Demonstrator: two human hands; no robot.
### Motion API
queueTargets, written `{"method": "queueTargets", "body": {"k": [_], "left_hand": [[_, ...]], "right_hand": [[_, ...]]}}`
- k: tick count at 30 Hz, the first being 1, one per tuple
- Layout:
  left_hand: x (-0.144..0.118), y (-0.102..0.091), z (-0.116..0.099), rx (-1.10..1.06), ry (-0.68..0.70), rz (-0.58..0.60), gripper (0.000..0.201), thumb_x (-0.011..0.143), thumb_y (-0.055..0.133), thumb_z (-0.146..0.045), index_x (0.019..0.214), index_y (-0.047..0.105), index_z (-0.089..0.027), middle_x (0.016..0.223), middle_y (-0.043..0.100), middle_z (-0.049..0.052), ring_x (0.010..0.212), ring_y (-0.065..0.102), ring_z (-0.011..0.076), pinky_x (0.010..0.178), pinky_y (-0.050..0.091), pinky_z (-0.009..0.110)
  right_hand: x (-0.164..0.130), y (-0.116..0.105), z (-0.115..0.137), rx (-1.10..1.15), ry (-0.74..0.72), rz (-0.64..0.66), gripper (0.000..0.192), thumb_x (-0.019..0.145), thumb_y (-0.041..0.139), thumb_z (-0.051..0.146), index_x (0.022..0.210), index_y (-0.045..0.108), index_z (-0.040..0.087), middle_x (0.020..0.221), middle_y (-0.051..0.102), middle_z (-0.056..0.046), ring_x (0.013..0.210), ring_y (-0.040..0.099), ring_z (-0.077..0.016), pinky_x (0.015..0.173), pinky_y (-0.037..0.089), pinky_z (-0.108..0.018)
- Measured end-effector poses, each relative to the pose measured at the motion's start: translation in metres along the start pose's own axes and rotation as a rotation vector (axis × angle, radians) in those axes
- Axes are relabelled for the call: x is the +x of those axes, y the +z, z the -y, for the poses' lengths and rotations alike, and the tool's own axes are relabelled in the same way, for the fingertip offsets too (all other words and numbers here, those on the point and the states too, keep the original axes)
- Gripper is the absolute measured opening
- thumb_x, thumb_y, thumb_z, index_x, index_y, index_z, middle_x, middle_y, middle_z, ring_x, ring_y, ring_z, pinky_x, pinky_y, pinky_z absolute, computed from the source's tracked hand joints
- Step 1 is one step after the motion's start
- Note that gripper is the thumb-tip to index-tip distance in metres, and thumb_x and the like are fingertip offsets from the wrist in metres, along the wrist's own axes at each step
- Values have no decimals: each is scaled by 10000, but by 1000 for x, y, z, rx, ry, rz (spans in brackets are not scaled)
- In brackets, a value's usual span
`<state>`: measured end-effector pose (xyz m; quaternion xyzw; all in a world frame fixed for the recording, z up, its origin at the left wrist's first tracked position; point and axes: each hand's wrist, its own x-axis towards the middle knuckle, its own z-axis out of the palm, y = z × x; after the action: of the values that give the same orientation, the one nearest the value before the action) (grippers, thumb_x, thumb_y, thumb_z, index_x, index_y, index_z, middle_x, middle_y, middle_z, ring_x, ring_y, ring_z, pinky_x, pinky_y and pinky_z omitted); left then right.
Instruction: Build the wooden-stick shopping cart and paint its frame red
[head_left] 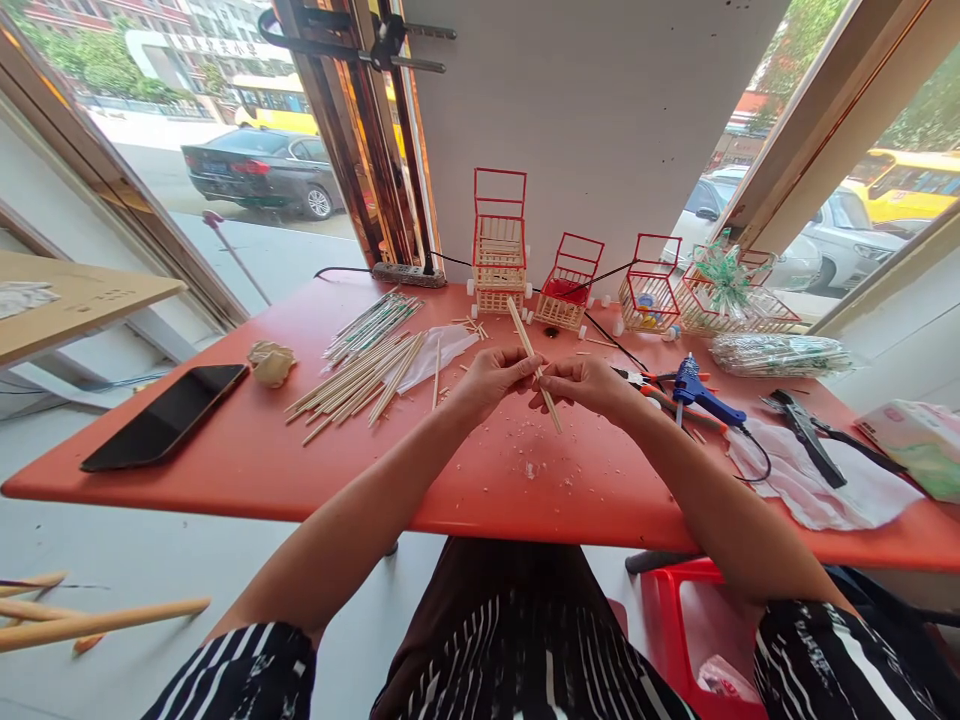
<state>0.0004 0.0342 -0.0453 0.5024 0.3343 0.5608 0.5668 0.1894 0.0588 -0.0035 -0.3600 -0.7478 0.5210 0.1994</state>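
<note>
I see both hands meeting above the middle of the orange-red tabletop. The left hand and the right hand are each pinched shut on one thin pale wooden stick, which slants from 11 o'clock down to 5 o'clock between them; its upper end pokes out above the left hand's fingers, its lower end below the right hand. The stick is off the tabletop, over a scatter of pale shavings. At 9 o'clock from the hands lies a loose pile of pale wooden sticks, and farther at 9 o'clock a black phone lies flat. At 3 o'clock, just beside the right hand, lies a blue glue gun. At 12 o'clock, along the far edge, stands a row of small stick-built baskets with red wire frames.
</note>
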Motion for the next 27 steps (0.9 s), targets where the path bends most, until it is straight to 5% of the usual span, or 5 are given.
{"method": "queueTargets", "body": {"k": [9,15,27], "left_hand": [[0,4,-5,282,172,-33,407,731,868,-535,684,721,-158,580,604,-13,528,501,98,534,387,251],[-5,7,-8,624,460,-70,362,896,742,-444,652,691,-182,669,630,7,679,584,140,665,443,269],[-4,4,1,690,450,-76,449,950,653,-494,627,639,-183,631,571,-4,630,534,131,628,381,274]], "right_hand": [[9,4,-17,71,-64,1,436,706,883,568,846,782,168,850,829,-72,819,791,-201,802,608,-318],[14,0,-31,-208,-203,-143,302,814,796,484,893,861,200,887,847,-38,876,795,-223,787,593,-283],[19,2,-42,-342,-180,-198,219,900,734,379,983,887,247,930,856,-19,873,805,-214,726,552,-240]]}}
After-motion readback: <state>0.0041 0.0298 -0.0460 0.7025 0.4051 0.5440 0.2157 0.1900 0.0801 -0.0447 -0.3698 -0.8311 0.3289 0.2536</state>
